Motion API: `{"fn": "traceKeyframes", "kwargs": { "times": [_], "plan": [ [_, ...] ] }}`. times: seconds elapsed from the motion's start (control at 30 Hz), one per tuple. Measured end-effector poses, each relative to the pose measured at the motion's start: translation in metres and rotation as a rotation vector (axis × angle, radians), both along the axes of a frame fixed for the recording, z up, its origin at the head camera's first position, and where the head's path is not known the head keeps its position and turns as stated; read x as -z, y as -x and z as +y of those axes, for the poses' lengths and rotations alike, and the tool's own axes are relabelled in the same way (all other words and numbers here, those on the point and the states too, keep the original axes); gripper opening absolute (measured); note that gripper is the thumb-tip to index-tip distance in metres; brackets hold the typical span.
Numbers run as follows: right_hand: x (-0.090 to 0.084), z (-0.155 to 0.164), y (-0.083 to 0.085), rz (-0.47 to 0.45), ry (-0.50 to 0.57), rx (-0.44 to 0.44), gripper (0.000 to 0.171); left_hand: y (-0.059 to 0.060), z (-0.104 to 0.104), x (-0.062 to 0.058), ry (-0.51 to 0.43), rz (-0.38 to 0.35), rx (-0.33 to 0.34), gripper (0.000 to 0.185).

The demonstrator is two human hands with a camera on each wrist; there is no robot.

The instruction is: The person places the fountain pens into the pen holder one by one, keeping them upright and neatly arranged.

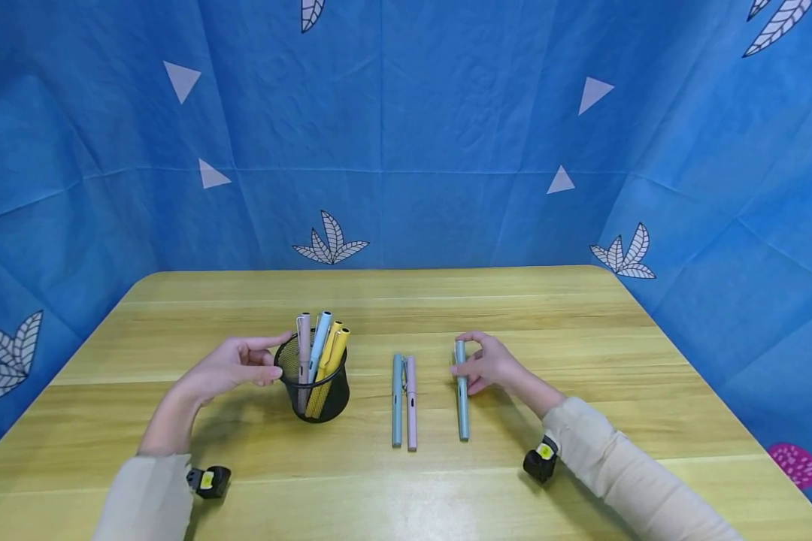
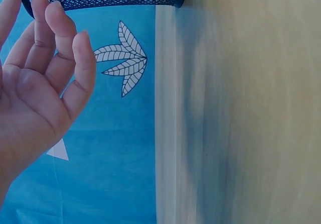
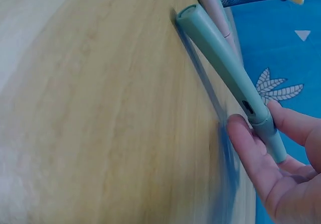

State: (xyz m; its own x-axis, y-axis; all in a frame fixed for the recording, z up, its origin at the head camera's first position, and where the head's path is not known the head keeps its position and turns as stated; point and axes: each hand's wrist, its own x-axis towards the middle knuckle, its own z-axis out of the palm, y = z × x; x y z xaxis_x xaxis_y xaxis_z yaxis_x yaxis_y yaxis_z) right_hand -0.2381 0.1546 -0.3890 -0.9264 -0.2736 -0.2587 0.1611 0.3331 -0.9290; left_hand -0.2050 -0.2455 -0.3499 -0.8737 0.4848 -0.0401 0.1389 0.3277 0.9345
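At the left, a black mesh pen holder point(image 1: 336, 396) stands upright on the table. My left hand point(image 1: 235, 366) holds it at the left side of its rim between thumb and index finger; in the left wrist view the other fingers point(image 2: 83, 73) are loosely bent below the mesh. A mauve pen point(image 1: 304, 338), a light blue pen point(image 1: 321, 342) and two yellow pens point(image 1: 338, 349) stand in the holder. My right hand point(image 1: 490, 364) pinches a blue-green pen point(image 3: 220, 58) near one end, its other end pointing toward me, low over the table.
Between the holder and my right hand, another blue-green pen point(image 1: 397, 406) and a lilac pen point(image 1: 411, 409) lie side by side on the wooden table point(image 1: 514, 488). A blue patterned cloth point(image 1: 433, 113) hangs behind the table and along its sides.
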Motion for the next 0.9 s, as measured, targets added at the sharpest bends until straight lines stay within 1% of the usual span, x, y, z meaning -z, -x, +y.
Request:
{"fn": "traceKeyframes", "kwargs": {
  "times": [0.17,0.3,0.57,0.9],
  "plan": [
    [0.0,0.0,0.001,-0.015,0.053,0.003,0.059,0.0,0.0,0.0,-0.002,-0.001,-0.002,0.066],
    [-0.002,-0.001,0.0,-0.002,0.069,0.007,0.058,-0.001,0.001,0.0,-0.004,-0.003,-0.006,0.066],
    [-0.007,-0.004,0.001,0.012,0.111,0.078,0.057,0.0,0.0,0.001,-0.01,-0.003,-0.004,0.066],
    [-0.016,-0.009,0.002,0.025,0.192,0.1,0.056,-0.001,0.001,0.0,-0.002,-0.012,-0.012,0.066]
  ]
}}
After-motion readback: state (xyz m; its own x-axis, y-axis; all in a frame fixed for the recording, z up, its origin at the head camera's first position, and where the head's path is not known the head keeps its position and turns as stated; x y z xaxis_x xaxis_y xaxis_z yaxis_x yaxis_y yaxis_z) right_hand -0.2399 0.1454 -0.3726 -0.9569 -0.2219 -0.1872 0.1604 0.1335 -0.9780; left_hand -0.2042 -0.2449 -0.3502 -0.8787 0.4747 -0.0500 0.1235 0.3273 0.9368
